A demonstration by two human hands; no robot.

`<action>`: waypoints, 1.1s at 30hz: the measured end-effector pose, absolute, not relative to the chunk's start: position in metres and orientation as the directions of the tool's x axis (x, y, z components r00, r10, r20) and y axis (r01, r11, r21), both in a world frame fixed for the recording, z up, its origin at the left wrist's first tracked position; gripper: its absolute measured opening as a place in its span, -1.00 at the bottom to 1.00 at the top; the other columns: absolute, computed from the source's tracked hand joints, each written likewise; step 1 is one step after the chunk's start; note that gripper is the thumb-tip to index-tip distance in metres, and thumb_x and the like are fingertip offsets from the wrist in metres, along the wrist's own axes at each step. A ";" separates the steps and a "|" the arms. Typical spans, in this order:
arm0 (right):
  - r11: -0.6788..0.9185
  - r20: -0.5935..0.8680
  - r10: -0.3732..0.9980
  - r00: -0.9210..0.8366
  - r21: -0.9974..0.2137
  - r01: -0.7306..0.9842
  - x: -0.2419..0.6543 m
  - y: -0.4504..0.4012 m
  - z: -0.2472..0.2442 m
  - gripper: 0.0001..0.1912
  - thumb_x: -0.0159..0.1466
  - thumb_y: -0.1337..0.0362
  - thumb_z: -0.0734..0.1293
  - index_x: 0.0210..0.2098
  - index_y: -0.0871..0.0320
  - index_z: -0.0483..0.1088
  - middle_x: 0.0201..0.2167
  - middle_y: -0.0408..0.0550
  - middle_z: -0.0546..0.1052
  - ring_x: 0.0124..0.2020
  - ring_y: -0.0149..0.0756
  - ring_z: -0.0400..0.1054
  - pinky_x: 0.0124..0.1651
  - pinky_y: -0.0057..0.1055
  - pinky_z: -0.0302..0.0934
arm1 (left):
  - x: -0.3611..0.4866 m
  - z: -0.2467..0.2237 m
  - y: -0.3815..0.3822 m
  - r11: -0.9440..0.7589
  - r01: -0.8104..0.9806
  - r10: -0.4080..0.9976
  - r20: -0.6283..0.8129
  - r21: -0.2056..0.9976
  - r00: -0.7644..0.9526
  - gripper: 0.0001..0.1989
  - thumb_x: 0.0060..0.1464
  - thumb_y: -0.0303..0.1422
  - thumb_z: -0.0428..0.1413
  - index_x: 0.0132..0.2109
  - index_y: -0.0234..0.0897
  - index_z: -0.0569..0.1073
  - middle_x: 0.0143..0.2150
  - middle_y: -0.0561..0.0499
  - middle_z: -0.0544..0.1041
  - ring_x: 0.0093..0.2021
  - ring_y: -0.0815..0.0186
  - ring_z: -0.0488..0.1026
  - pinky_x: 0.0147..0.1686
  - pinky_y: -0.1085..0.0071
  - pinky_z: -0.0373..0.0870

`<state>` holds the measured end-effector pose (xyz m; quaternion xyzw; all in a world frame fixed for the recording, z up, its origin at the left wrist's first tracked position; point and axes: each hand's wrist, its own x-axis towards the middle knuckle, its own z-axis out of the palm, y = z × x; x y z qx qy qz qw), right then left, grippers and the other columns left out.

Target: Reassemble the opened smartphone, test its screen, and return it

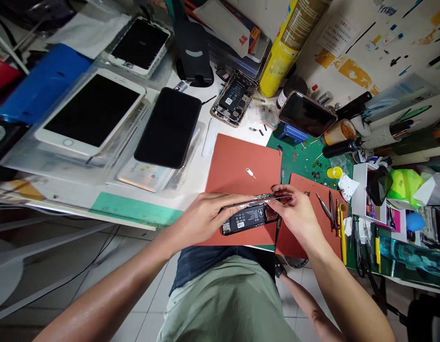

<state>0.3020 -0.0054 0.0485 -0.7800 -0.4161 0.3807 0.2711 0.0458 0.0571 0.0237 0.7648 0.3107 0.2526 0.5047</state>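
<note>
An opened phone (250, 217) with its black battery showing lies at the near part of a reddish-brown mat (234, 161). A thin dark panel (266, 196) is raised along the phone's far edge. My left hand (209, 213) is closed on the phone's left side, its fingers stretched along the panel. At the right end, my right hand (289, 206) pinches the panel between thumb and fingers. Part of the phone is hidden by both hands. Beyond them, a small silver SIM pin (250, 173) rests on the mat.
Several phones, including a black one (168, 127) and a white one (93, 111), lie at the left. Behind the mat is another opened phone (234, 98). Screwdrivers and tweezers (325, 208) lie right. A yellow can (280, 61) stands at the back.
</note>
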 end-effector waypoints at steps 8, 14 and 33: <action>-0.513 -0.368 0.850 0.377 -0.742 0.431 0.300 -0.005 0.049 -0.62 0.21 0.01 0.53 -0.06 0.05 0.57 -0.13 0.03 0.68 -0.24 -0.11 0.55 -0.17 -0.14 0.50 | 0.046 0.024 0.057 -0.313 0.204 0.722 0.093 0.928 0.685 -0.65 0.51 -0.28 0.05 0.30 0.00 0.58 0.10 0.12 0.74 -0.08 0.32 0.69 -0.13 0.43 0.54; -0.510 -0.367 0.854 0.368 -0.730 0.456 0.301 -0.004 0.049 -0.64 0.22 0.06 0.51 -0.06 0.08 0.58 -0.10 0.04 0.68 -0.21 -0.14 0.55 -0.13 -0.17 0.48 | 0.046 0.024 0.057 -0.325 0.192 0.718 0.110 0.926 0.687 -0.64 0.52 -0.30 0.06 0.32 0.00 0.57 0.11 0.12 0.74 -0.07 0.34 0.69 -0.14 0.45 0.52; -0.494 -0.305 0.860 0.408 -0.694 0.523 0.288 -0.008 0.060 -0.71 0.23 0.07 0.43 -0.12 0.07 0.60 -0.08 0.09 0.70 -0.23 -0.10 0.57 -0.17 -0.18 0.41 | 0.047 0.021 0.059 -0.398 0.168 0.701 0.181 0.902 0.690 -0.64 0.51 -0.41 0.07 0.31 -0.05 0.56 0.15 0.17 0.72 0.00 0.44 0.69 -0.04 0.55 0.53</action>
